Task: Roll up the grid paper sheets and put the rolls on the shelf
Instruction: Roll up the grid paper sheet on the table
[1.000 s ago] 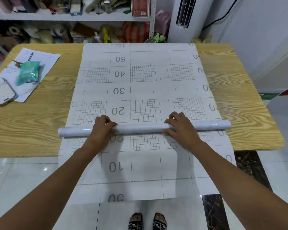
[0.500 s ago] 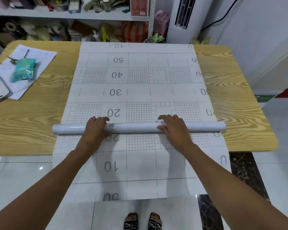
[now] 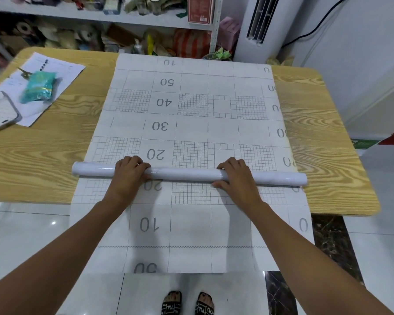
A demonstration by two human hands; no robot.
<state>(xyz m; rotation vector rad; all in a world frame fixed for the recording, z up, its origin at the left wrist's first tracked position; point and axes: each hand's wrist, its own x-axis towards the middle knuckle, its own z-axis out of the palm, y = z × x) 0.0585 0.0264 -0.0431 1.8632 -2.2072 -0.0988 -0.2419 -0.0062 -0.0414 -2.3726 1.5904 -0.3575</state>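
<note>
Rolling is under way: the left hand (image 3: 129,176) and right hand (image 3: 236,178) curl over a white roll (image 3: 187,175) lying across the grid paper sheet (image 3: 191,123) on the wooden table (image 3: 323,137). Most of the sheet lies flat beyond the roll; the far shelf (image 3: 89,15) awaits it.

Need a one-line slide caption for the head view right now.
Both bare hands, left hand and right hand, rest on a glossy white paper roll lying across numbered grid paper on a wood-grain table.

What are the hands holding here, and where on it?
Both hands, left and right, grip the white paper roll lying across the grid paper sheet, each partway in from its ends.
</note>
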